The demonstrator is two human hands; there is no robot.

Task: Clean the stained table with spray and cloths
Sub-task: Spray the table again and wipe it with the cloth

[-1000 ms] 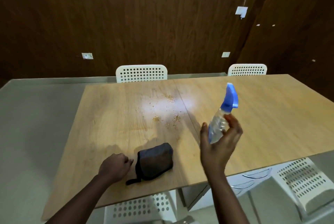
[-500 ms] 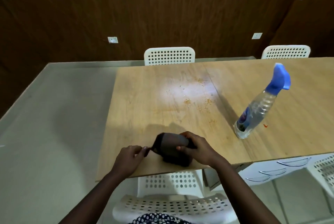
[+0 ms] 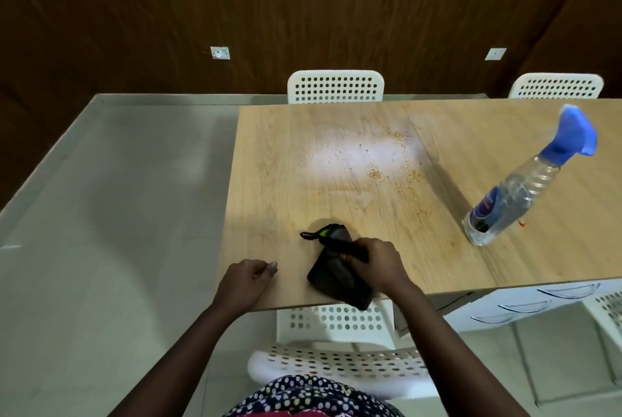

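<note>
Dark wood panelling (image 3: 303, 6) covers the far wall, with two small white sockets (image 3: 220, 52) set into it. The floor (image 3: 111, 201) is pale grey and glossy, with a raised strip along the wall's foot. Two white perforated chairs (image 3: 335, 86) stand at the far side, another at the near side (image 3: 340, 366). White drawers (image 3: 525, 305) sit at the near right.

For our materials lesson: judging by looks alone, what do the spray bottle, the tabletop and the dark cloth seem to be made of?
Spray bottle: apparently clear plastic, glossy and ribbed, with an opaque blue plastic trigger head.
Tabletop: pale wood or wood-look laminate; printed-looking grain and a soft sheen leave it open.
Dark cloth: matt grey-black fabric, folded, with a small loop; the right hand holds it.
</note>
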